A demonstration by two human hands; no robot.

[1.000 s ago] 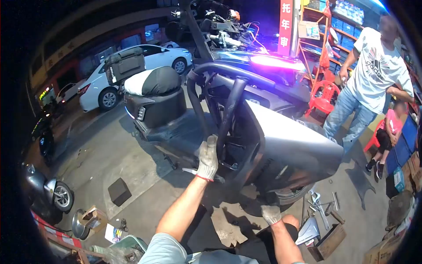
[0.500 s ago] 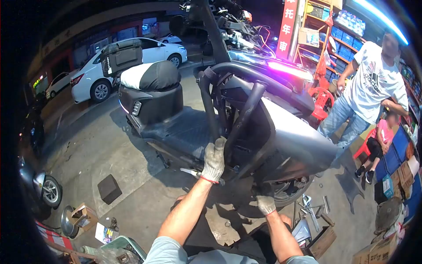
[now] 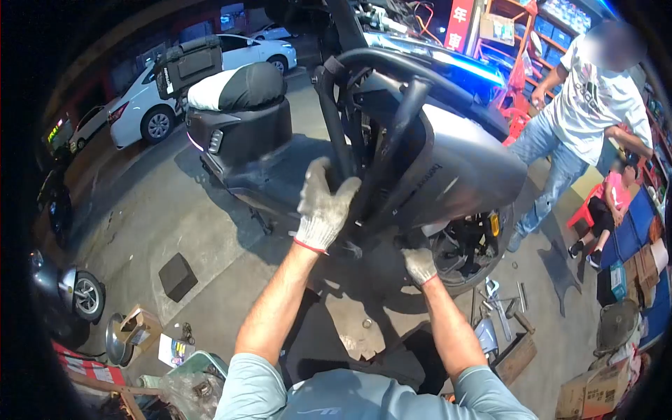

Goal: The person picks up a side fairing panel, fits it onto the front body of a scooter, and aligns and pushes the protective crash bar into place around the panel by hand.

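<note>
A dark electric scooter (image 3: 455,161) stands in front of me, with thick black guard bars (image 3: 404,129) along its side. My left hand (image 3: 323,206), in a grey-white knit glove, is raised beside the lower end of the bars with thumb and fingers spread. Nothing shows in its palm. Low by the front wheel (image 3: 458,262), my gloved right hand (image 3: 420,264) reaches in at the bottom of the front body panel. Its fingers are lost in dark shadow, so what they touch is hidden.
Wrenches (image 3: 498,308) and a wooden box (image 3: 514,360) lie at right on the ground. A dark block (image 3: 177,277) sits at left. One person (image 3: 591,112) stands beyond the scooter, another sits (image 3: 614,196). A white car (image 3: 157,115) is parked behind.
My left hand has come off the lower end of the bars, moving up and left with its fingers spreading. My right hand has stayed low. More of the front wheel shows, and the light strip turned blue.
</note>
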